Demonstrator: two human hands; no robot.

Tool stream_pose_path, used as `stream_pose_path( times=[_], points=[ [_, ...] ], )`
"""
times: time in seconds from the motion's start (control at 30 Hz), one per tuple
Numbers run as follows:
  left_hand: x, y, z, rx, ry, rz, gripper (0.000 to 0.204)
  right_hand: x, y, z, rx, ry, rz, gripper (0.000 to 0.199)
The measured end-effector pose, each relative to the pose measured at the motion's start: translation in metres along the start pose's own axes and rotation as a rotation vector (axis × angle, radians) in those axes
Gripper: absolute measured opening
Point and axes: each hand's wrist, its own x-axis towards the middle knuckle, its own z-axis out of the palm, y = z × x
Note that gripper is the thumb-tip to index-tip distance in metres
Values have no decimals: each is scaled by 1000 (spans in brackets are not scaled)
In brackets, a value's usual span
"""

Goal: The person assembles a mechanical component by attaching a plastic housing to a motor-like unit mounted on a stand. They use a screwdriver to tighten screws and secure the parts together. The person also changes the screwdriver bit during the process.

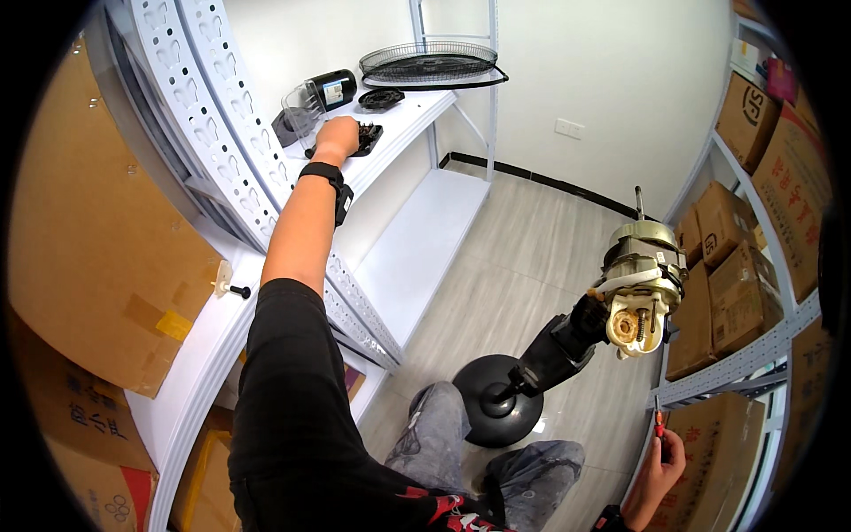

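Observation:
My left hand [337,135] reaches far out onto the white shelf [403,120] and rests on a small black part [368,137]; its fingers are hidden, so the grip is unclear. A black band sits on that wrist. My right hand [663,457] at the lower right holds a screwdriver [658,424] with a red handle, tip upward. Just above it stands a stripped fan: the bare motor [640,284] with its shaft up, on a black neck and a round black base [498,399] on the floor.
A wire fan guard [430,62], a black cylinder [332,89], a clear plastic piece [301,111] and a black cap [381,97] lie on the shelf. A loose black screw [239,291] sits on the nearer shelf. Cardboard boxes [736,293] fill racks on both sides.

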Motion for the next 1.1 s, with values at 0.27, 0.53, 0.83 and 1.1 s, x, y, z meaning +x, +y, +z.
stream_pose_path(
  times=[0.27, 0.53, 0.83, 1.1],
  points=[
    [4, -3, 2, 5, -111, -9, 25, 1, 3, -5, 45, 2, 10, 17],
    [20, 7, -10, 66, -226, -29, 34, -1, 0, -8, -13, 21, -9, 17],
    [27, -3, -3, 103, -243, 96, 32, 0, 15, -14, 18, -13, 25, 17],
    [25, 2, -10, 121, -280, 17, 33, 3, 0, -6, -4, -20, -2, 18]
  ],
)
